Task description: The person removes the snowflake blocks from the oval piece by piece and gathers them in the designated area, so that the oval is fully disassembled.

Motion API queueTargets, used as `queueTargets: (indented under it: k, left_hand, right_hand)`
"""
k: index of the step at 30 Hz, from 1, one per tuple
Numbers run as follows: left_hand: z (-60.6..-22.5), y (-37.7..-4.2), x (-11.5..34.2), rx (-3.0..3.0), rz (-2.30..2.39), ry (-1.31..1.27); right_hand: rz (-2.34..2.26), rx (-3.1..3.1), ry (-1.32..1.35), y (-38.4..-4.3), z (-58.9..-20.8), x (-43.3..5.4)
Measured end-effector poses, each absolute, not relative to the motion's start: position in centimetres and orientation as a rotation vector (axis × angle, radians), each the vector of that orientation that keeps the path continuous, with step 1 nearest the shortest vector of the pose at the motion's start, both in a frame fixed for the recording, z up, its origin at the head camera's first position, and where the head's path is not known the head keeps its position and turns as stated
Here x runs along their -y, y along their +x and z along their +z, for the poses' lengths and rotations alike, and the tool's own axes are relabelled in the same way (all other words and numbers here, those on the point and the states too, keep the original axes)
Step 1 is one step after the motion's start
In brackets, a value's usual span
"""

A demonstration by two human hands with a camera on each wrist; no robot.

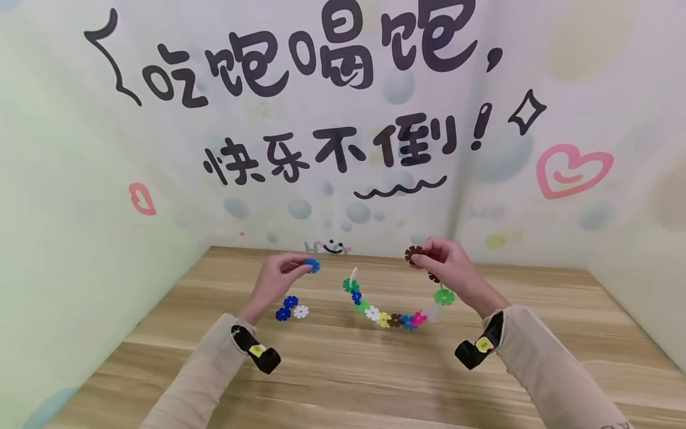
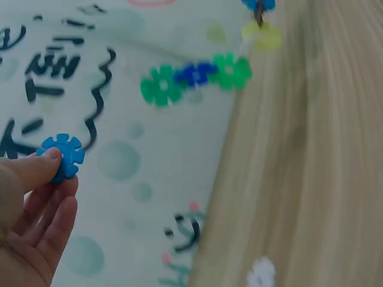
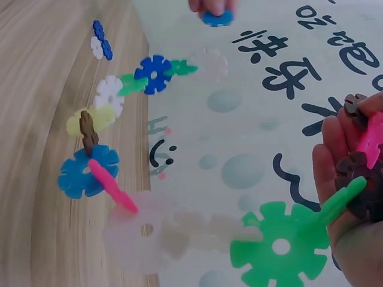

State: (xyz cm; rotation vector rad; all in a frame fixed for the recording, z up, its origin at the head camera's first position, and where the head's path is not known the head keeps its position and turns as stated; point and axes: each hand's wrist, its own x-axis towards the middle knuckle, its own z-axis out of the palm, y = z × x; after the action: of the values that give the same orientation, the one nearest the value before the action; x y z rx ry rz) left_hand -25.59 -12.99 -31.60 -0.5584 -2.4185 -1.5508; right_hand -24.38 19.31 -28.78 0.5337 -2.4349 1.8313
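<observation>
My left hand (image 1: 276, 277) pinches a blue notched plastic disc (image 2: 70, 156) between thumb and fingers. Higher on the right, my right hand (image 1: 455, 271) holds a brown notched disc (image 1: 414, 255) at one end of a chain of slotted-together discs. The chain (image 1: 395, 320) hangs in a curve, with green, pink, blue, brown, yellow and white pieces. Its other end, a whitish disc (image 1: 354, 274) beside a green one (image 1: 351, 285), points up between the hands, apart from the blue disc. In the right wrist view, a pink disc (image 3: 372, 140) and another brown disc (image 3: 359, 185) lie against the palm.
Two dark blue discs (image 1: 283, 313) and a white disc (image 1: 301, 311) lie together on the wooden table (image 1: 343, 381), below the left hand. A printed cloth wall (image 1: 332, 220) stands behind the table's far edge. Both wrists wear black cameras (image 1: 474, 353).
</observation>
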Motion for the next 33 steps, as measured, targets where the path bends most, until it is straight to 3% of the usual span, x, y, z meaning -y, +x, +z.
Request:
queueTargets:
  k: [9,18,33]
  left_hand:
    - [-36.9,-28.0,18.0,2.651,-1.374,-0.288]
    - [-40.3,-28.5,20.1,2.715,-1.281,-0.199]
    - [-41.9,-28.8,20.4,2.747,-1.203,-0.129]
  right_hand:
    - [1.844,2.4,0.583,-24.1,-29.0,-18.9]
    - [1.841,2.396,0.587,-23.9,-29.2,-18.9]
    - [1.802,2.415,0.608,-23.8,-29.3,-18.8]
